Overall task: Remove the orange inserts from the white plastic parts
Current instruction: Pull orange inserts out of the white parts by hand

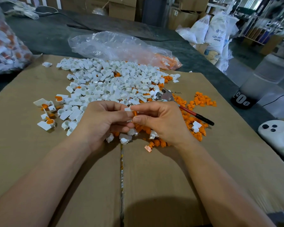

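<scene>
Where one cardboard sheet lies beneath the fingers, one white part is pinched.
Beyond the fingers lie one clear bag and one heap of white parts, too many to count; to their right spreads one scatter of orange inserts, crossed by one red-handled tool. The left hand and right hand both curl fingertips onto the white part, its one orange insert showing between them. Left of the fingers lie three filled parts.
</scene>
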